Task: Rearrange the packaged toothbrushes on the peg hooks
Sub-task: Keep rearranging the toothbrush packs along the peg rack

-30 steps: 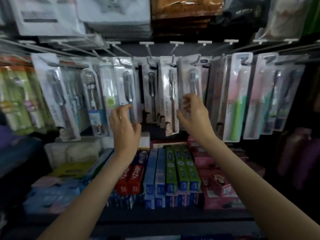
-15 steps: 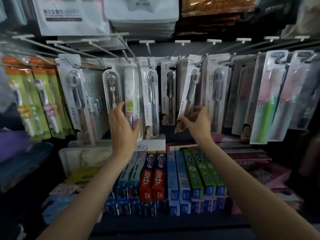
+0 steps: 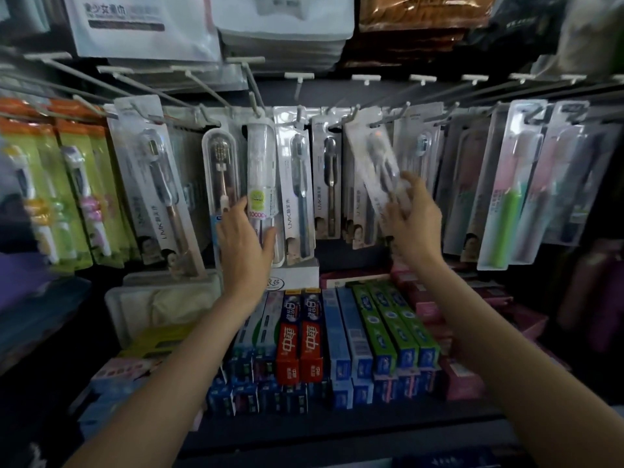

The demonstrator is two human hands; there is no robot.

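Packaged toothbrushes hang in a row from white peg hooks [image 3: 250, 83] across the display. My right hand [image 3: 412, 220] grips the lower end of a clear toothbrush pack [image 3: 371, 153], which tilts with its top to the left near a hook. My left hand [image 3: 243, 241] holds the bottom of a white toothbrush case with a yellow-green sticker [image 3: 260, 170], hanging upright beside a clear case with a brown brush [image 3: 220, 170]. Grey LMK packs [image 3: 297, 184] hang between my hands.
Toothpaste boxes [image 3: 310, 332] lie stacked on the shelf under my arms. Green and orange children's toothbrush packs [image 3: 77, 184] hang at the left, pink and green packs [image 3: 510, 190] at the right. Bagged goods [image 3: 141, 25] fill the shelf above the hooks.
My right hand has lifted the clear pack and swung its top to the left. My left hand stays on the white case. The view has shifted slightly left.
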